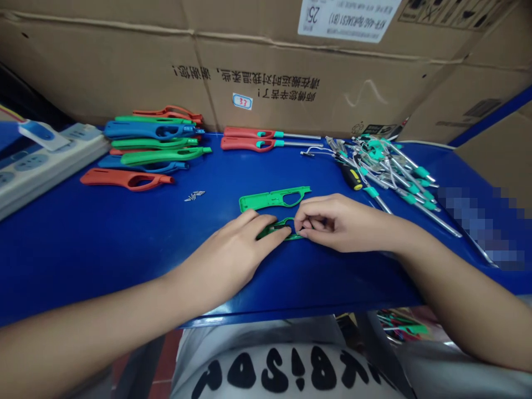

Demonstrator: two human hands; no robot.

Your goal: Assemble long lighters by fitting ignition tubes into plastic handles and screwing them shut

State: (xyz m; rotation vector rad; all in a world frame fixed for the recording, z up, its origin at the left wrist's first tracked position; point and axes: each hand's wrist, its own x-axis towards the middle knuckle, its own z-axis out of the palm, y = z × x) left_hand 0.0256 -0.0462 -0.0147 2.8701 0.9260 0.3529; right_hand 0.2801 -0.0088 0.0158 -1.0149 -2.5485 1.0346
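My left hand (pixel 239 242) is closed over the handle end of a green lighter shell half (pixel 283 222), thumb and fingers pressing it near the table. At the shell's trigger opening, the fingertips of my right hand (pixel 332 223) are pinched together; whatever lies between them is too small or hidden to make out. Just beyond both hands lies a second green shell half (pixel 261 201), inner side up. A little pile of screws (pixel 194 196) rests to the left of it.
Orange, green and blue shells (pixel 145 131) are stacked at back left, beside a white power strip (pixel 44 160). Two red lighters (pixel 245 144) lie by the cardboard box (pixel 137 66). Metal lighter tubes (pixel 415 189) with teal parts and a black-yellow screwdriver (pixel 352 177) lie at right.
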